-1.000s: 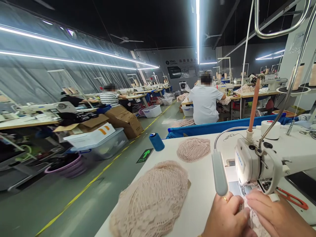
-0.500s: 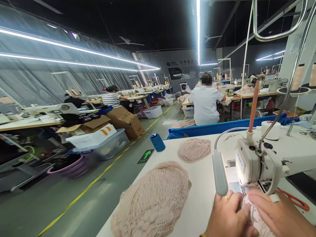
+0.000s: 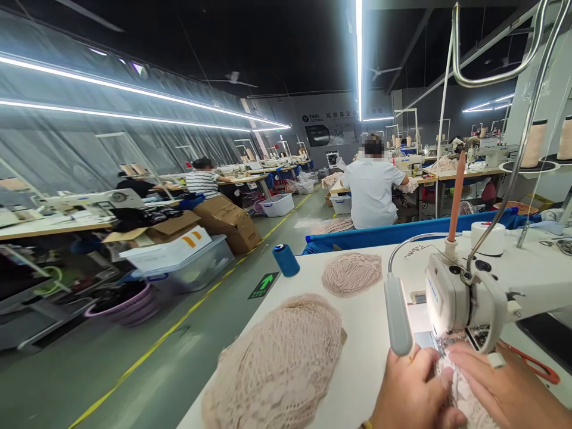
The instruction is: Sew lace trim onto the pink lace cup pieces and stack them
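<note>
At the bottom right, both my hands press a small piece of pink lace (image 3: 460, 393) under the head of a white sewing machine (image 3: 465, 298). My left hand (image 3: 413, 393) is curled over the lace's left side, a ring on one finger. My right hand (image 3: 496, 387) lies over its right side, fingers bent down onto the fabric close to the needle. A grey lamp head (image 3: 397, 316) on a flexible neck hangs just above my left hand. On the white table (image 3: 370, 333), a large pile of pink lace (image 3: 281, 363) lies to my left and a smaller pile (image 3: 351, 273) farther back.
A blue thread cone (image 3: 285, 260) stands at the table's far left corner. Orange-handled scissors (image 3: 534, 363) lie right of the machine. A person in a white shirt (image 3: 372, 187) sits ahead behind a blue bin edge (image 3: 402, 229). Boxes and a plastic tub (image 3: 187, 262) line the aisle at left.
The view has tilted slightly. My hands have nudged the lace a little under the machine head; otherwise they stay in the same place.
</note>
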`<state>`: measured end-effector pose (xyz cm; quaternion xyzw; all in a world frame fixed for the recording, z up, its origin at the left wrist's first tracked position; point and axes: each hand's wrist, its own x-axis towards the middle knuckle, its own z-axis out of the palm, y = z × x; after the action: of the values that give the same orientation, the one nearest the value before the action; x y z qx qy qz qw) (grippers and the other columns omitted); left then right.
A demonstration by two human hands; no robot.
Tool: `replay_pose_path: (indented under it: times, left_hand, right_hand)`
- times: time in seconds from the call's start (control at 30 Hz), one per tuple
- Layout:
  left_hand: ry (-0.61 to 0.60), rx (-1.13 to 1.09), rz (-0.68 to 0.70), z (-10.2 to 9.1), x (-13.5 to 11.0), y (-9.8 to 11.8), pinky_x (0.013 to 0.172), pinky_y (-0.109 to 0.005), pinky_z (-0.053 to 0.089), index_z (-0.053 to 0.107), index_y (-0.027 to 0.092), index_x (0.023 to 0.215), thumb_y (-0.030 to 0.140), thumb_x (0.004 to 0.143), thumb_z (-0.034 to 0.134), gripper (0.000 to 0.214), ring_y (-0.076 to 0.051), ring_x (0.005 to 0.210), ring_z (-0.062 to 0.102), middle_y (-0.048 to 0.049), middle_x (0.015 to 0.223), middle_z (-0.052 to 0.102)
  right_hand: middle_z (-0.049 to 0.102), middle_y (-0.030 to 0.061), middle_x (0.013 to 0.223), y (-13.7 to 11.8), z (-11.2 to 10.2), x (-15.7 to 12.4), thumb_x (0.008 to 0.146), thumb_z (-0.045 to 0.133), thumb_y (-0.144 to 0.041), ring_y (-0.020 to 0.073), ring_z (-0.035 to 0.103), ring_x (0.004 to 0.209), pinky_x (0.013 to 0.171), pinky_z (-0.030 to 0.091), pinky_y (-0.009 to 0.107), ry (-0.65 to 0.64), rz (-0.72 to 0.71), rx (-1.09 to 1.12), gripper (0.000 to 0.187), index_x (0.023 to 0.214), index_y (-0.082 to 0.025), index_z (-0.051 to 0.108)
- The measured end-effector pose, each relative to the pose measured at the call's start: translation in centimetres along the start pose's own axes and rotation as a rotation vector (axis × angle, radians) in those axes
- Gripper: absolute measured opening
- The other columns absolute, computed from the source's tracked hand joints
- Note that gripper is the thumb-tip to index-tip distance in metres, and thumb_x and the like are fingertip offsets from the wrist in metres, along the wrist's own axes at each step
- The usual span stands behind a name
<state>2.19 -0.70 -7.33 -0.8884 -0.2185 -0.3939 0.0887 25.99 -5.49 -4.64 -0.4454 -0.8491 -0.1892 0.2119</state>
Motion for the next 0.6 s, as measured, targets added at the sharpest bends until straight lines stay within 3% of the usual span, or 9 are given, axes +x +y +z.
replay_pose_path:
  times: [0.1,0.17,0.23,0.3,0.4,0.47,0.53,0.6]
  left_hand:
    - [-0.081,-0.026,-0.034,0.0,-0.3,-0.2,0.071,-0.038,0.038,0.073,0.024,0.103,0.064,0.097,0.072,0.041,-0.023,0.077,0.061,-0.0049,0.101,0.073]
    - [-0.159,-0.058,-0.078,-0.3,-0.4,-0.5,0.073,-0.038,0.040,0.073,0.026,0.106,0.050,0.093,0.077,0.027,-0.023,0.080,0.061,-0.0039,0.105,0.073]
    - [-0.245,-0.119,-0.113,-0.8,-0.2,-0.8,0.077,-0.039,0.043,0.074,0.029,0.109,0.033,0.087,0.075,0.022,-0.024,0.085,0.062,-0.0032,0.110,0.073]
    - [-0.308,-0.214,-0.143,-1.4,0.2,-1.1,0.083,-0.041,0.047,0.074,0.031,0.117,0.021,0.082,0.071,0.037,-0.024,0.091,0.063,-0.0037,0.115,0.072]
    - [-0.354,-0.348,-0.236,-2.1,1.2,-1.2,0.093,-0.042,0.051,0.075,0.029,0.119,0.015,0.078,0.069,0.045,-0.025,0.100,0.064,-0.0048,0.116,0.069]
    - [-0.380,-0.411,-0.335,-2.1,1.8,-1.1,0.093,-0.039,0.052,0.077,0.026,0.110,0.018,0.078,0.073,0.034,-0.024,0.100,0.063,-0.0044,0.112,0.067]
    - [-0.398,-0.462,-0.442,-1.8,2.3,-1.0,0.091,-0.035,0.053,0.077,0.023,0.099,0.022,0.077,0.080,0.022,-0.024,0.099,0.061,-0.0034,0.107,0.065]
    - [-0.393,-0.497,-0.522,-1.2,2.6,-0.9,0.088,-0.032,0.053,0.077,0.022,0.091,0.024,0.076,0.085,0.017,-0.023,0.099,0.060,-0.0027,0.101,0.064]
  right_hand:
    - [0.084,0.0030,0.102,-0.1,-0.6,-0.2,0.110,0.052,-0.038,0.0234,0.079,0.083,0.070,0.061,0.032,0.042,-0.079,0.023,0.025,0.124,-0.027,0.069]
    - [0.083,0.0012,0.101,-0.3,-0.4,-0.6,0.112,0.054,-0.053,0.0224,0.079,0.083,0.072,0.061,0.032,0.035,-0.176,0.042,0.030,0.117,-0.027,0.068]
    - [0.082,-0.0021,0.103,-0.5,0.0,-1.1,0.111,0.060,-0.050,0.0209,0.080,0.088,0.075,0.061,0.030,-0.004,-0.241,0.071,0.022,0.110,-0.028,0.066]
    - [0.082,-0.0026,0.103,-0.7,0.3,-1.4,0.110,0.061,-0.035,0.0195,0.081,0.091,0.077,0.061,0.027,-0.045,-0.219,0.131,0.008,0.108,-0.029,0.065]
    - [0.082,0.0017,0.105,-0.8,0.0,-1.4,0.109,0.051,-0.024,0.0217,0.081,0.093,0.080,0.062,0.029,0.009,0.005,0.278,0.020,0.120,-0.028,0.067]
    - [0.082,0.0021,0.100,-1.0,-0.3,-1.3,0.112,0.048,-0.030,0.0234,0.080,0.085,0.075,0.062,0.031,0.061,0.199,0.393,0.023,0.125,-0.029,0.068]
    - [0.075,-0.0027,0.076,-1.3,-0.3,-1.4,0.115,0.048,-0.038,0.0216,0.073,0.060,0.061,0.059,0.031,0.059,0.376,0.491,0.023,0.123,-0.031,0.069]
    - [0.057,-0.0090,0.053,-1.7,0.2,-1.7,0.116,0.047,-0.046,0.0198,0.057,0.039,0.048,0.051,0.032,0.034,0.508,0.543,0.027,0.121,-0.030,0.068]
